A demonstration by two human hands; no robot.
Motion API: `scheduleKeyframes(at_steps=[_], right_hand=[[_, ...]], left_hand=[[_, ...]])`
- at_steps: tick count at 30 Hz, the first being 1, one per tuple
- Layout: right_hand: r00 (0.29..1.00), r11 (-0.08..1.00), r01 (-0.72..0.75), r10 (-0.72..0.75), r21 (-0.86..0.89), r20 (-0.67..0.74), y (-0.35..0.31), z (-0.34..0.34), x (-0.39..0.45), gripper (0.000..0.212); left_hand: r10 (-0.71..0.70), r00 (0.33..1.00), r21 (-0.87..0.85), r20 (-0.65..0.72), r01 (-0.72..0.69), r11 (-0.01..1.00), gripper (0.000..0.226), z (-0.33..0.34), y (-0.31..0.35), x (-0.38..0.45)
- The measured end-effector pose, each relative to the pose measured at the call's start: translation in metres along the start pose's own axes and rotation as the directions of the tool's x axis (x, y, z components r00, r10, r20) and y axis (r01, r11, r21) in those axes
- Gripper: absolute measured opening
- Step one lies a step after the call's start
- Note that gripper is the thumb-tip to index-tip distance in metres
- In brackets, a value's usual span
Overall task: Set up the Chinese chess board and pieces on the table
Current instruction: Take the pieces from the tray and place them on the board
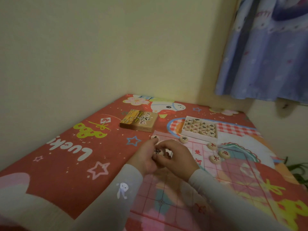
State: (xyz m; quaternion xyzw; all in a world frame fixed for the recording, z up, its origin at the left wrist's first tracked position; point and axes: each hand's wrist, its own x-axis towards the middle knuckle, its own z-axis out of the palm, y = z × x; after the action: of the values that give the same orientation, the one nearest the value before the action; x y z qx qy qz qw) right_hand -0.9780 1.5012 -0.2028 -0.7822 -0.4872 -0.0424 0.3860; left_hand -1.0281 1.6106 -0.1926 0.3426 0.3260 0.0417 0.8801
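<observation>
I see both hands meeting over the far left part of the board sheet (pixel 216 165), a thin, see-through pink grid spread on the red cartoon-print cloth (pixel 70 165) that covers the tabletop. My left hand (pixel 144 161) is curled round a round wooden piece (pixel 158 151) with a dark character on top, pinching it at its near side. My right hand (pixel 177 157) has its fingers bent in close against the same cluster; I cannot tell whether it grips that piece or a second one hidden under the fingers. Just beyond the hands a piece (pixel 155 137) lies at the sheet's far left corner, and another (pixel 183 139) lies to its right. Three more red-marked pieces (pixel 212 145) sit in a loose group on the right side of the sheet, near the printed river characters. At the far edge of the sheet stands the open white tray (pixel 185 131), packed with pieces in rows. The brown box lid (pixel 139 120) rests to the tray's left, apart from it. A blue curtain (pixel 263 52) hangs at the far right.
</observation>
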Motion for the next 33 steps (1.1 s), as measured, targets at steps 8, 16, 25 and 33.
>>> scheduleKeyframes(at_steps=[8, 16, 25, 33], right_hand=[[0.979, 0.989, -0.134, 0.123, -0.056, -0.165, 0.030, -0.033, -0.010, 0.014], [0.948, 0.970, -0.242, 0.243, 0.027, -0.207, 0.055, -0.041, -0.014, 0.010], [0.948, 0.953, -0.299, 0.301, 0.042, -0.105, 0.054, -0.022, -0.001, 0.023], [0.945, 0.948, -0.316, 0.318, 0.031, -0.077, 0.067, -0.005, 0.031, 0.030]], left_hand=[[0.017, 0.994, -0.073, 0.108, -0.009, 0.997, 0.036, 0.008, -0.007, 0.010], [0.127, 0.991, -0.208, -0.043, -0.133, 0.969, 0.030, -0.008, 0.024, 0.019], [0.169, 0.983, -0.273, -0.069, -0.181, 0.945, 0.033, -0.037, 0.042, 0.038], [0.173, 0.979, -0.300, -0.110, -0.199, 0.933, 0.032, -0.057, 0.055, 0.061]])
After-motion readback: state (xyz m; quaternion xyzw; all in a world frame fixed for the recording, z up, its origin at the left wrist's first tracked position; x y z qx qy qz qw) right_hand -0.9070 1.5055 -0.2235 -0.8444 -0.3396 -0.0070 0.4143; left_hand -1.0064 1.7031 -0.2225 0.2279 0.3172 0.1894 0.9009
